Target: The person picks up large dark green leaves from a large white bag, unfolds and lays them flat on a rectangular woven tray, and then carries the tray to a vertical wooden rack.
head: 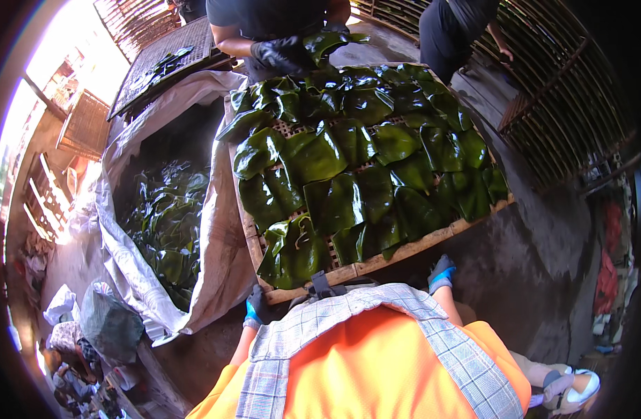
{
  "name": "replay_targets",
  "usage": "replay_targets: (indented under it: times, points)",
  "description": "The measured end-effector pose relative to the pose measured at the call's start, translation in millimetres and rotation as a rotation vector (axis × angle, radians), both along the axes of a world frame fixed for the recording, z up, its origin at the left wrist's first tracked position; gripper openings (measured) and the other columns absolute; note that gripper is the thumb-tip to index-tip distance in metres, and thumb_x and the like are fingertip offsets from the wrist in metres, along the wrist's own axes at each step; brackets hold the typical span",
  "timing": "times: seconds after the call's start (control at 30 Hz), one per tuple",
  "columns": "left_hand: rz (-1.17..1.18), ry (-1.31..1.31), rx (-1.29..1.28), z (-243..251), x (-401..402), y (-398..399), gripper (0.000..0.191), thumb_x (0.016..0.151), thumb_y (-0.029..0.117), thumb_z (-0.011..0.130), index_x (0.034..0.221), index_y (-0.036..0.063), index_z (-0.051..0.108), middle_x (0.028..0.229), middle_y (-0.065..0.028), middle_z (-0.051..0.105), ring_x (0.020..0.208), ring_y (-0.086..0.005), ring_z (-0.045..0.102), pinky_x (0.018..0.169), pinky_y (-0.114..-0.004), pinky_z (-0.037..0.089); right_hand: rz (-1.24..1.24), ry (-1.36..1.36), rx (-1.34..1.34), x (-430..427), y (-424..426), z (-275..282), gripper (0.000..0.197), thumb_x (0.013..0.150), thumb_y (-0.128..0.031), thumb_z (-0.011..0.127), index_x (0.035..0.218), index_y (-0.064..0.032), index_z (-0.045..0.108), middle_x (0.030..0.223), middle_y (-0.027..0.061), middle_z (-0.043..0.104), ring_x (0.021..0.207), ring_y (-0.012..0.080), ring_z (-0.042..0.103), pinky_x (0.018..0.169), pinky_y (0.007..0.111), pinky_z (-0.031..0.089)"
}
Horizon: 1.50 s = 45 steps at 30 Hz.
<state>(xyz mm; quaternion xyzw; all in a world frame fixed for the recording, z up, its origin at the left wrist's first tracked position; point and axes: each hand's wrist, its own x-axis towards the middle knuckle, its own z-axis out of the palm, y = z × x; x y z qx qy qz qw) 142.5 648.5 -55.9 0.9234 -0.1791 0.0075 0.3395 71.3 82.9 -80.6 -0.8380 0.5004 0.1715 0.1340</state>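
Before me a woven bamboo tray (pixel 351 268) slopes away, covered with overlapping rows of glossy, wet-looking dark green sheets (pixel 333 201), perhaps kelp or thick leaf pieces. My left hand (pixel 256 308), in a blue and dark grey glove, is at the tray's near left corner. Its fingers are partly hidden, so its grip cannot be made out. Gloved the same way, my right hand (pixel 442 273) is low beside my waist, just below the near bamboo edge in the picture. What its fingers do is unclear. A black strap (pixel 321 285) shows at the tray's near edge.
Left of the tray, a large container lined with pale sheeting (pixel 223 262) holds many green pieces (pixel 166 225). Across from me a person in black gloves (pixel 281 55) handles a green sheet (pixel 325 44). Another person (pixel 439 39) stands at far right. A woven rack (pixel 166 63) lies behind the container.
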Motion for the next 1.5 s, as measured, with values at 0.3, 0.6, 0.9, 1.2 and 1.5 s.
replay_targets:
  times: [0.3, 0.6, 0.9, 1.2, 1.5]
  points:
    - [0.038, 0.173, 0.155, -8.4, 0.5, 4.5, 0.067, 0.051, 0.045, 0.082, 0.087, 0.0018, 0.046, 0.071, -0.016, 0.054, 0.066, -0.0368, 0.058, 0.058, -0.042, 0.046, 0.572, 0.744, -0.35, 17.9, 13.5, 19.9, 0.042, 0.087, -0.036, 0.046, 0.123, -0.0129, 0.05, 0.127, 0.0062, 0.051, 0.119, 0.0198, 0.046, 0.095, 0.033, 0.037]
    - [0.044, 0.201, 0.073, -7.7, 2.5, 4.1, 0.066, 0.048, 0.043, 0.085, 0.084, 0.0024, 0.046, 0.073, -0.0161, 0.054, 0.068, -0.0354, 0.058, 0.06, -0.038, 0.046, 0.352, 0.549, -0.182, 18.5, 18.7, 31.6, 0.041, 0.093, -0.032, 0.038, 0.127, -0.011, 0.046, 0.135, 0.0075, 0.047, 0.123, 0.0204, 0.044, 0.1, 0.031, 0.035]
    - [-0.003, 0.238, 0.013, -33.2, 3.1, 3.5, 0.053, 0.063, 0.039, 0.077, 0.089, 0.0021, 0.048, 0.081, -0.0146, 0.056, 0.073, -0.0312, 0.057, 0.066, -0.038, 0.046, -1.115, -1.26, 0.525, 14.7, 0.0, 8.3, 0.039, 0.093, -0.035, 0.045, 0.127, -0.017, 0.046, 0.115, 0.0086, 0.058, 0.09, 0.0251, 0.06, 0.072, 0.04, 0.049]
    - [0.045, 0.328, -0.062, -36.3, 12.5, 20.0, 0.049, 0.069, 0.039, 0.072, 0.094, 0.003, 0.05, 0.087, -0.0127, 0.055, 0.08, -0.0295, 0.055, 0.071, -0.038, 0.046, -0.895, -1.427, 1.125, 10.3, -13.7, -31.8, 0.076, 0.087, -0.063, 0.038, 0.14, -0.0088, 0.036, 0.141, 0.0065, 0.04, 0.127, 0.0261, 0.037, 0.106, 0.036, 0.029]
    - [0.28, 0.396, -0.369, -33.9, 23.7, 21.6, 0.045, 0.075, 0.039, 0.066, 0.099, 0.0039, 0.052, 0.094, -0.0109, 0.054, 0.087, -0.0277, 0.053, 0.076, -0.038, 0.045, -0.863, -1.836, 1.055, 71.5, -12.5, -44.0, 0.052, 0.085, -0.063, 0.047, 0.109, -0.0173, 0.057, 0.102, 0.0025, 0.06, 0.098, 0.0197, 0.055, 0.088, 0.035, 0.044]
